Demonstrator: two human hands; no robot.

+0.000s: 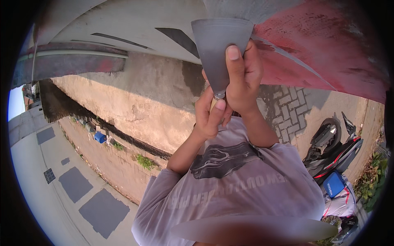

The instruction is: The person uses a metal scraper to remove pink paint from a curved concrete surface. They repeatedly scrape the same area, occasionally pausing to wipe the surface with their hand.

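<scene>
Both my hands hold a putty knife (213, 49) raised in front of me, its wide grey blade pointing up and away. My left hand (208, 117) is closed round the pale handle, most of which the fingers hide. Higher up, my right hand (243, 84) grips the blade's right side, thumb lying flat on its face and fingers behind. Just beyond the blade's broad edge is a curved body panel (324, 45), red with grey patches. Whether the edge touches that panel I cannot tell.
A whitish panel (123, 24) with dark slots stretches across the upper left. Below it runs a concrete strip (135, 94) beside a dark gutter. A parked motorbike (330, 151) stands at the right on paving. A blue container (99, 137) sits by the gutter at the left.
</scene>
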